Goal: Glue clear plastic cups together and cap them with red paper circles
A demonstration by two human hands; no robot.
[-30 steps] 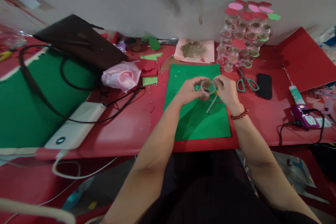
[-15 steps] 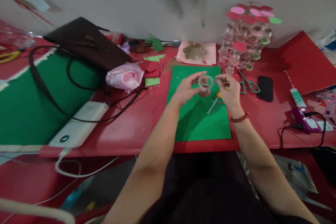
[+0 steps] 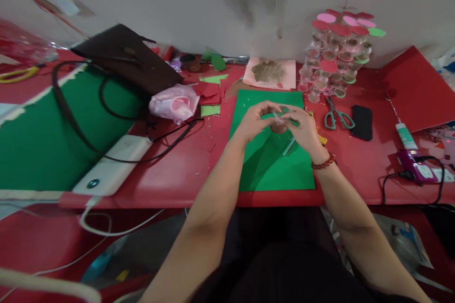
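Over a green sheet [image 3: 273,170], my left hand [image 3: 253,120] is closed around the side of a small clear plastic cup [image 3: 278,127] with a reddish lower part. My right hand [image 3: 304,128], with a red bead bracelet on its wrist, has its fingers pinched at the cup's rim, close to the left fingertips. The fingers cover much of the rim, so anything small between them is hidden. Below the right hand a clear stick [image 3: 289,147] lies on the sheet. A yellow item [image 3: 323,139] is partly hidden behind that hand.
Scissors [image 3: 336,116] and a black phone [image 3: 362,122] lie right. Behind them stands a stack of clear cups [image 3: 329,64] topped with coloured paper discs. Pink paper [image 3: 289,75] bears brown grains. A white power bank [image 3: 113,163], dark bag [image 3: 130,59] and pink cloth bundle [image 3: 175,103] are left.
My right hand has moved left from beside the cup onto its rim, meeting the left fingers. The view has shifted slightly. My left hand keeps its hold on the cup.
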